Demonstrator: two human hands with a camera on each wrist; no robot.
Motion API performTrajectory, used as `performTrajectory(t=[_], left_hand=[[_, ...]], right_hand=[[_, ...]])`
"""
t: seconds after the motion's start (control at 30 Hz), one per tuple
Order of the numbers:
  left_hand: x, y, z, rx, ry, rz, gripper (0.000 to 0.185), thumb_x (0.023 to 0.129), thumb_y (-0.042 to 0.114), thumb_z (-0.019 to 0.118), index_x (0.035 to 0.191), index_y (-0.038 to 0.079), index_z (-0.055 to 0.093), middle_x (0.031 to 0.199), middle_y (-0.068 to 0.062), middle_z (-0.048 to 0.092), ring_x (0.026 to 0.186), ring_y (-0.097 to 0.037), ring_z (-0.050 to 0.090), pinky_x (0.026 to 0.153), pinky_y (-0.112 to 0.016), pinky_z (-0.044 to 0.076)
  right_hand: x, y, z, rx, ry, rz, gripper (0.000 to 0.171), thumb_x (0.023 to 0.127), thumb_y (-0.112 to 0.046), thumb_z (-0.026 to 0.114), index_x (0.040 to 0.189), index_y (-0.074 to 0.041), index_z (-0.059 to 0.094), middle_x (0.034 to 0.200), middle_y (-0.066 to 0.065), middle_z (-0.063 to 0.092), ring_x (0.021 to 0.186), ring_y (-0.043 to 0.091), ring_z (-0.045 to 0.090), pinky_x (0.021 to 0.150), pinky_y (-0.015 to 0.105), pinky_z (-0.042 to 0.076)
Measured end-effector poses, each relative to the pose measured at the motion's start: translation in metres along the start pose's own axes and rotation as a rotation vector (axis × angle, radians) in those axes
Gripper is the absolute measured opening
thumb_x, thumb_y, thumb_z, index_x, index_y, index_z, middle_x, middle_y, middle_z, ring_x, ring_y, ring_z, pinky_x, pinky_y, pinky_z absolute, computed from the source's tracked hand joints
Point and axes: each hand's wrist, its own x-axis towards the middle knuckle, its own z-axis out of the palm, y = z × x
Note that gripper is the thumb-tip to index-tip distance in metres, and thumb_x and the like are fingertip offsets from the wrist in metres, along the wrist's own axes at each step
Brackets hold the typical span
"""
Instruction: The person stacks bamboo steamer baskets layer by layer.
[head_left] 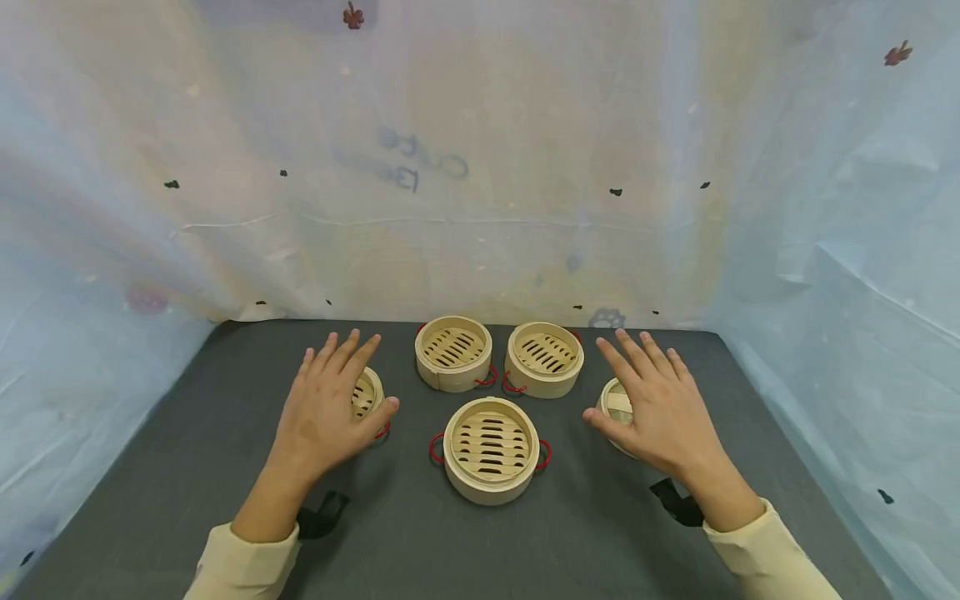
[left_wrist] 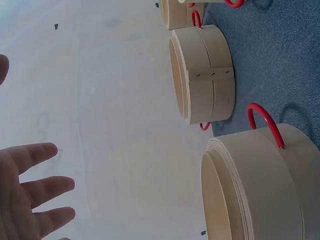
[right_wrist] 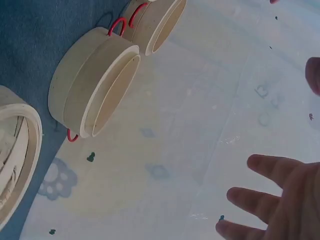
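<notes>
My left hand (head_left: 322,408) hovers with spread fingers over a bamboo steamer basket (head_left: 367,393) at the left, hiding much of it. On the other side, my right hand (head_left: 660,404) is held palm down, fingers apart, above a round bamboo container (head_left: 618,404) that it partly covers. Between the hands, nearest the front, stands a steamer basket (head_left: 491,450) with a slatted base and red handles at both sides. Two more slatted baskets, one back left (head_left: 453,353) and one back right (head_left: 544,359), stand side by side behind it. Neither hand holds anything.
A dark grey cloth (head_left: 480,550) covers the table. Pale printed sheeting (head_left: 480,167) hangs behind it and along both sides. Black straps, one at the left wrist (head_left: 322,515) and one at the right wrist (head_left: 677,502), sit below the sleeves' cuffs.
</notes>
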Motion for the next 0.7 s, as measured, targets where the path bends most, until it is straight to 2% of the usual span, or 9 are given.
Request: performTrajectory(t=[0.1,0.27,0.37,0.47,0.57,0.7], left_hand=[[-0.001,0.0,0.0,-0.015,-0.002,-0.002,0.077,0.082,0.049,0.065,0.147,0.016,0.041,0.149,-0.02,0.041,0.138,-0.046,0.032,0.108,-0.065,0.024],[-0.003,0.0,-0.001,-0.042,0.012,-0.006,0.077,0.081,0.049,0.067,0.146,0.017,0.043,0.148,-0.019,0.043,0.138,-0.045,0.033,0.108,-0.065,0.025],[-0.005,0.0,-0.002,-0.05,0.035,0.001,0.076,0.078,0.049,0.069,0.143,0.017,0.048,0.146,-0.018,0.045,0.137,-0.045,0.036,0.106,-0.065,0.027],[-0.007,0.001,-0.002,-0.047,0.062,0.014,0.072,0.076,0.05,0.07,0.137,0.016,0.055,0.142,-0.017,0.05,0.134,-0.044,0.041,0.104,-0.063,0.032],[-0.008,0.001,-0.002,-0.031,0.079,0.024,0.067,0.075,0.051,0.07,0.13,0.015,0.06,0.136,-0.015,0.056,0.129,-0.043,0.046,0.097,-0.062,0.038],[-0.012,0.0,0.0,-0.018,0.081,0.03,0.062,0.075,0.05,0.07,0.125,0.014,0.064,0.129,-0.012,0.061,0.121,-0.04,0.053,0.089,-0.061,0.044]], right_hand=[[0.0,-0.001,0.0,0.084,0.009,-0.013,0.086,0.08,-0.058,0.067,0.15,-0.02,0.035,0.154,0.012,0.035,0.141,0.04,0.032,0.108,0.062,0.026],[-0.002,-0.002,0.003,0.285,-0.001,-0.019,0.081,0.08,-0.046,0.072,0.149,-0.024,0.036,0.151,0.01,0.039,0.138,0.037,0.036,0.103,0.062,0.032],[-0.004,-0.003,0.006,0.399,-0.016,-0.003,0.076,0.081,-0.043,0.072,0.148,-0.027,0.038,0.15,0.006,0.04,0.137,0.033,0.036,0.099,0.062,0.035],[-0.005,-0.005,0.009,0.5,-0.002,-0.012,0.072,0.081,-0.038,0.074,0.144,-0.024,0.043,0.145,0.004,0.045,0.134,0.031,0.04,0.099,0.059,0.036],[-0.006,-0.007,0.015,0.574,0.005,-0.032,0.068,0.08,-0.033,0.076,0.14,-0.018,0.047,0.14,0.003,0.049,0.131,0.028,0.043,0.101,0.056,0.035],[-0.01,-0.012,0.024,0.629,-0.026,-0.036,0.068,0.079,-0.031,0.077,0.14,-0.019,0.047,0.139,0.001,0.048,0.13,0.025,0.044,0.1,0.054,0.038]])
